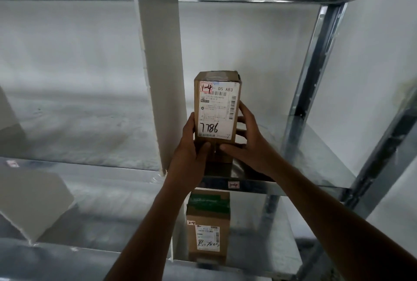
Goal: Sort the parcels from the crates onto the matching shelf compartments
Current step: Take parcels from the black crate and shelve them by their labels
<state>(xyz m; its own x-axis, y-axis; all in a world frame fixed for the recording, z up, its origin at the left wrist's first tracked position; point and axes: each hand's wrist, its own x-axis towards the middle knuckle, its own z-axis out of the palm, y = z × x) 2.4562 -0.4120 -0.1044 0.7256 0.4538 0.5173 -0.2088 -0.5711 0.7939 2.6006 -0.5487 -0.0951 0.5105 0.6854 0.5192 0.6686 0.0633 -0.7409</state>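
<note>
Both hands, left hand point(195, 145) and right hand point(246, 145), grip the upright parcel point(216, 109) low, its long axis vertical, beside the white divider point(162, 77)

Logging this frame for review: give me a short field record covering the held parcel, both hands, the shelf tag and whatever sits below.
parcel: brown box, upright, handwritten 1-4 and 7786
left hand: grip on its lower left side
right hand: grip on its lower right side
shelf tag: reads 1-4, on the shelf's front edge under the box
match: box and tag agree
set down: cannot tell
beside, left: white divider
shelf below: second box, marked 2-4
</note>
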